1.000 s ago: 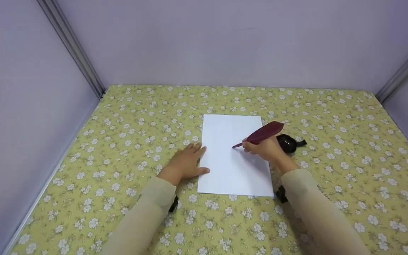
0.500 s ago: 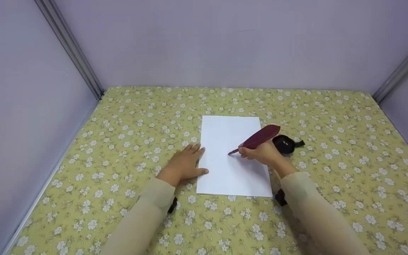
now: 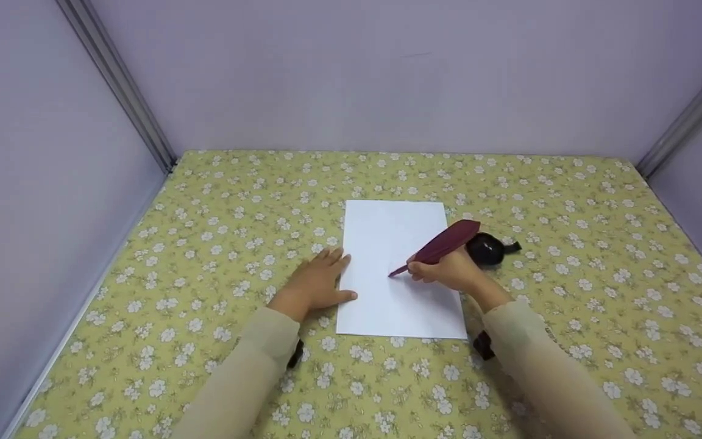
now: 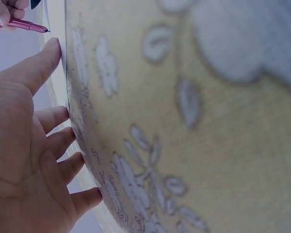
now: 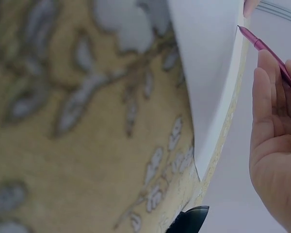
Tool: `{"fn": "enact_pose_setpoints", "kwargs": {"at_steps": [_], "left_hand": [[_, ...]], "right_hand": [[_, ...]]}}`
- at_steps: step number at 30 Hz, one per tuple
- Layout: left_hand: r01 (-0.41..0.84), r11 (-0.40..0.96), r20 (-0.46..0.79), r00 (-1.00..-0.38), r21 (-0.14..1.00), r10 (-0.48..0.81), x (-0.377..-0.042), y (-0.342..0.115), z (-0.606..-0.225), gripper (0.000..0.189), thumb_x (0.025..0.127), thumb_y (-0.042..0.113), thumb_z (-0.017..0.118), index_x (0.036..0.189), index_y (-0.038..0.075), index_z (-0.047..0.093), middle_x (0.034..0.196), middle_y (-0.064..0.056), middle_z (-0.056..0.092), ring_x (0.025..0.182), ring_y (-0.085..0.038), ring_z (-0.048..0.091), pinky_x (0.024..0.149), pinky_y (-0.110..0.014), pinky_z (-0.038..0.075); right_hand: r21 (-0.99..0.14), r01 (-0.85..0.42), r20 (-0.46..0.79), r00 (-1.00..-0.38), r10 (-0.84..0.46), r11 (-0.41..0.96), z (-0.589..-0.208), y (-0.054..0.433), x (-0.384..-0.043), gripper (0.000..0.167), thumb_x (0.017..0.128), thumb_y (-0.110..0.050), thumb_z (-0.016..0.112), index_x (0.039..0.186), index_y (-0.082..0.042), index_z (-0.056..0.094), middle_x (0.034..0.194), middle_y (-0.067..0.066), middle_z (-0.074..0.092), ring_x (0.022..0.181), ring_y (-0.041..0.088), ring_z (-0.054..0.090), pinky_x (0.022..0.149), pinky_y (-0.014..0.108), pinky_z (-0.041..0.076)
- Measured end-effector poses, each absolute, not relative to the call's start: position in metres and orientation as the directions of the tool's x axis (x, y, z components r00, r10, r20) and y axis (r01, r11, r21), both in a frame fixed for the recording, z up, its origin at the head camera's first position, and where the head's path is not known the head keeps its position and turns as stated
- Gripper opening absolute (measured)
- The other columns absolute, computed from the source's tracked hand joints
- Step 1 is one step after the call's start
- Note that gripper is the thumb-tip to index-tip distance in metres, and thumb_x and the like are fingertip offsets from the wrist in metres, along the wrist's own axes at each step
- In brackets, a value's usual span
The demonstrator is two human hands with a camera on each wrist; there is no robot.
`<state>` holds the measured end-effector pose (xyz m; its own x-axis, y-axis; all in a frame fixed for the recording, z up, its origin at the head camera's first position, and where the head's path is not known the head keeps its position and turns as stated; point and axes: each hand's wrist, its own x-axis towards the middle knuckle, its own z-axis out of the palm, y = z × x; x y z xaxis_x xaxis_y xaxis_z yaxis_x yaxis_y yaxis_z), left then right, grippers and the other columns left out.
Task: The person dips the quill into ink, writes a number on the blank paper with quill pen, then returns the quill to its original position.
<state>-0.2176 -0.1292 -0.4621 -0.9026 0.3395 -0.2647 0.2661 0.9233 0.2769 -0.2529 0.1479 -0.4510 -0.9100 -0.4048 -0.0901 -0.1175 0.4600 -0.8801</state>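
Observation:
My right hand (image 3: 448, 269) pinches a dark red feather-shaped pen (image 3: 448, 241), its plume slanting up to the right. The pen's tip meets a white sheet of paper (image 3: 381, 228) near its middle. In the right wrist view the slim pink-red pen barrel (image 5: 262, 44) shows between thumb and fingers, dark nib at the paper. My left hand (image 3: 319, 280) lies spread on the table, fingertips and thumb over the paper's left edge. In the left wrist view this left hand (image 4: 34, 145) has its fingers apart, and the nib is just beyond the thumb tip.
A glossy black round dish (image 3: 485, 250) with a short stub handle stands right of the paper, close behind my right hand. Floral yellow cloth (image 3: 235, 231) covers the table. Pale walls (image 3: 375, 79) with grey metal corner posts rise at the back and sides.
The pen tip has slid down and slightly left over the paper, the right hand moving with it. My left hand has kept its place at the paper's left edge.

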Motion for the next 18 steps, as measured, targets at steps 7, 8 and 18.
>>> {"fn": "enact_pose_setpoints", "kwargs": {"at_steps": [7,8,18], "left_hand": [[0.27,0.925,-0.255,-0.906,0.266,0.338,-0.217,-0.129,-0.462,0.082,0.089,0.058,0.054,0.153,0.018,0.022,0.158,-0.003,0.012,0.144,-0.026,0.008,0.112,-0.052,0.013],[0.271,0.925,-0.254,-0.906,0.267,0.339,-0.217,-0.129,-0.462,0.082,0.089,0.058,0.054,0.153,0.017,0.022,0.158,-0.003,0.012,0.144,-0.026,0.008,0.112,-0.052,0.013],[0.267,0.916,-0.257,-0.902,0.298,0.347,-0.216,-0.13,-0.461,0.081,0.09,0.056,0.055,0.153,0.018,0.022,0.159,-0.002,0.012,0.144,-0.026,0.007,0.113,-0.052,0.012]], "right_hand": [[-0.885,-0.097,-0.117,-0.901,-0.419,0.456,-0.452,0.151,-0.249,0.02,0.087,-0.017,0.072,0.099,-0.001,0.073,0.083,0.01,0.072,0.076,0.022,0.07,0.069,0.033,0.057],[-0.884,-0.094,-0.122,-0.899,-0.42,0.458,-0.452,0.151,-0.248,0.02,0.087,-0.016,0.072,0.099,-0.001,0.073,0.083,0.01,0.072,0.076,0.022,0.069,0.069,0.033,0.057],[-0.89,-0.14,-0.093,-0.875,-0.475,0.433,-0.451,0.157,-0.239,0.022,0.088,-0.015,0.07,0.1,0.004,0.072,0.082,0.013,0.071,0.076,0.022,0.07,0.067,0.032,0.057]]}}
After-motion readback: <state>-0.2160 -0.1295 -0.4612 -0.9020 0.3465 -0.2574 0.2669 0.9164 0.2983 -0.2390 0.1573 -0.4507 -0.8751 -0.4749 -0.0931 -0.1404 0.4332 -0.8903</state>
